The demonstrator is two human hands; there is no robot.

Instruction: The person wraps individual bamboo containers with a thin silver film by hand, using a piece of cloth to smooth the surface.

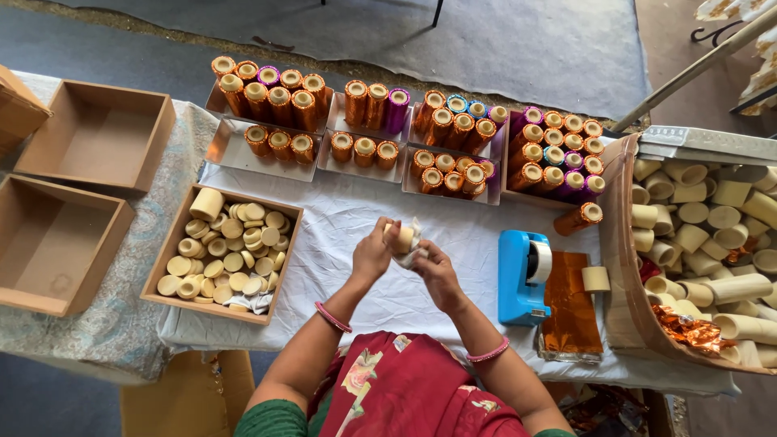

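Observation:
Both hands meet over the middle of the white-covered table (356,210). My left hand (373,252) and my right hand (437,271) together grip a small cream cylinder (402,238) with a scrap of pale wrapping around it. A pink bangle sits on each wrist. To the left stands a wooden tray (159,271) full of cream round caps and short cylinders. To the right are a blue tape dispenser (522,279), a stack of orange foil sheets (571,311) and a loose cream cylinder (596,279).
Silver trays (231,152) of foil-wrapped cylinders in orange, purple and blue line the far edge. One wrapped cylinder (579,217) lies loose. A big box (623,307) of bare cream tubes fills the right. Two empty cardboard boxes (101,133) sit left.

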